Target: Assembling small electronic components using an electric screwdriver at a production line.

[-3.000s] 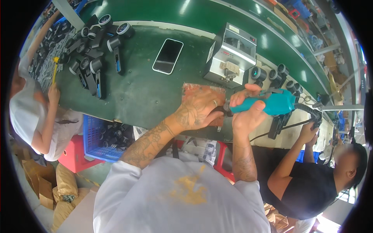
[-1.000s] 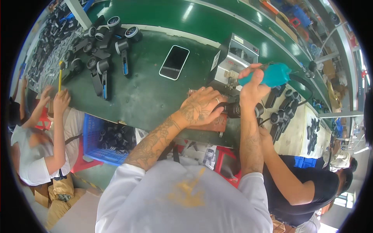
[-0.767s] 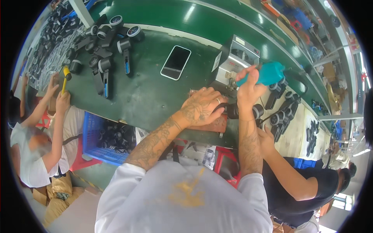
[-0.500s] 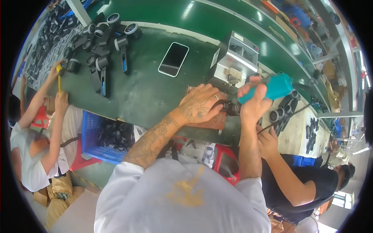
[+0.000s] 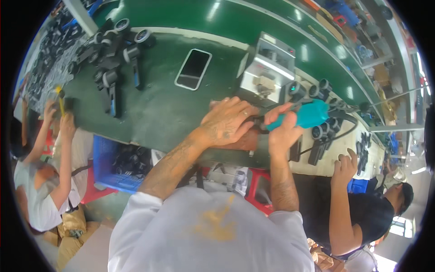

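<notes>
A teal power screwdriver (image 5: 312, 114) lies in my right hand (image 5: 284, 132), its fingers and thumb closed round the front end. The tool is nearly level, and its nose points left at a small black part (image 5: 258, 122) beside my left fingers. My left hand (image 5: 227, 119), tattooed and with a ring, presses down over a reddish-brown board (image 5: 245, 142), with thumb and fingers closed on that part. Most of the part is hidden, and I cannot tell whether the bit touches it.
Behind my hands stands a grey metal machine (image 5: 268, 75). A phone (image 5: 194, 69) lies on the green bench (image 5: 154, 106). Black handheld units (image 5: 111, 79) are piled left, more (image 5: 322, 136) lie right. A blue crate (image 5: 102, 158) sits below. Co-workers (image 5: 41, 181) (image 5: 358, 204) flank me.
My right hand has brought the screwdriver down and left, closer to my left hand. The right co-worker's hand has moved away to the right. The whole view has shifted slightly.
</notes>
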Demonstrator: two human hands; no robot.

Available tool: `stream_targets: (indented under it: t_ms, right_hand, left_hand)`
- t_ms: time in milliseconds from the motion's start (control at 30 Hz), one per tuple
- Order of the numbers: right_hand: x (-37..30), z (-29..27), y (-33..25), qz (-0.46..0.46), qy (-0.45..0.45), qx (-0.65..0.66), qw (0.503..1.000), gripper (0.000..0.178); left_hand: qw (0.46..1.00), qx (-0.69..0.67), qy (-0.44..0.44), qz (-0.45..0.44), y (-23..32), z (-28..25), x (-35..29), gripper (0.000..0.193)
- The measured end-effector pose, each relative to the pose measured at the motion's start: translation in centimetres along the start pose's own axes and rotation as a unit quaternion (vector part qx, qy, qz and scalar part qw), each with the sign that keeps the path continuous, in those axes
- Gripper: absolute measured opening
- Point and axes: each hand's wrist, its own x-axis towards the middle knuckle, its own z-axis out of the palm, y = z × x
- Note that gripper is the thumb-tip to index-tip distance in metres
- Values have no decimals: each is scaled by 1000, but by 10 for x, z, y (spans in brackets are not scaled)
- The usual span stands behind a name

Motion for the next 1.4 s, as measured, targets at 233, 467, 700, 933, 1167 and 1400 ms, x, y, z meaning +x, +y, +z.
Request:
stream_targets:
  t_ms: [233, 467, 700, 933, 1167, 1400]
  right_hand:
    - [-5, 11, 3, -45, -10, -64, 997, 47]
    - [-15, 23, -18, 50, -4, -48, 998, 38]
    - [-78, -34, -52, 41, 69, 135, 988, 63]
    - [-104, -29, -48, 78, 109, -44, 990, 70]
    - [-111, -24, -64, 69, 20, -18, 997, 63]
    - [-133, -43, -87, 103, 54, -36, 993, 74]
  left_hand:
    - [1000, 27, 0, -13, 7, -13, -5, 34]
    - [997, 40, 28, 58, 1, -22, -24, 41]
    - [953, -64, 233, -183, 0, -76, -81, 26]
    - [776, 251, 475, -331, -121, -221, -165, 46]
    - [934, 57, 273, -221, 14, -123, -21, 23]
    - [974, 46, -217, -49, 119, 73, 97, 38]
